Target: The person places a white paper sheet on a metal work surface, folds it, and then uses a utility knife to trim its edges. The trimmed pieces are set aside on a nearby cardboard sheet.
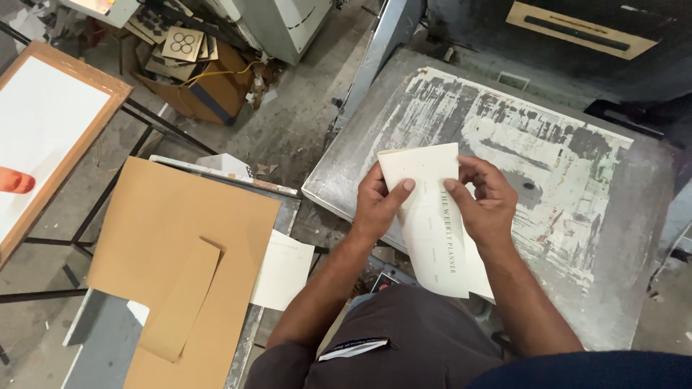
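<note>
Both hands hold a cream printed sheet (432, 223) upright-ish over the near left corner of the worn metal plate (634, 216), the landmark here. The left hand (375, 205) closes its grip on the sheet's left edge, thumb laid across the front face and the other fingers hidden behind. The right hand (486, 202) pinches the right edge the same way, thumb on the front pointing toward the left thumb. Held by both edges like this, the thin sheet probably stays flat and square, and the print runs along its length facing the person. It looks like more than one leaf, since a second edge shows at the lower right, though I cannot tell how many.

The plate carries a scuffed, ink-streaked paper lining (519, 137), which seems to be a backing for whatever gets laid on it. Left of the plate, a lower bench (101, 338) bears a large brown card sheet (173, 223) with a narrow brown strip (180, 302) lying on top. A cream sheet (285, 270) is tucked partly under the card's right edge, toward the plate, within easy reach of the left hand. Further left of the plate stands a wood-framed white board (43, 130), with someone else's fingertip (16, 180) at its edge. Beyond the bench, a box of cut card pieces (187, 50) sits on the floor
</note>
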